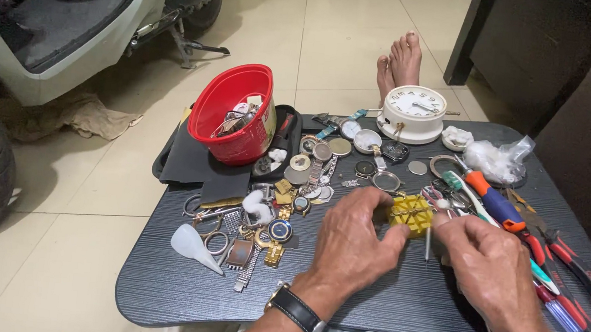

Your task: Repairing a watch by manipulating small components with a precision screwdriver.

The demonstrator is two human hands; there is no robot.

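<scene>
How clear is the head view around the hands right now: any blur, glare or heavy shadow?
Head view: even indoor light, no hard glare; left hand and right hand look sharp with soft shadows on the dark table; yellow block clear; edges bend slightly.

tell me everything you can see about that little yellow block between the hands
The yellow block is a small, square, plastic-looking holder with ridged slots across its top. It lies flat on the dark wood-grain table, among scattered watch parts. The left hand steadies its near left edge with its fingertips. The right hand holds a thin metal pin tool upright just beside its right corner; whether the pin touches the block cannot be told. Its underside is hidden.
</scene>
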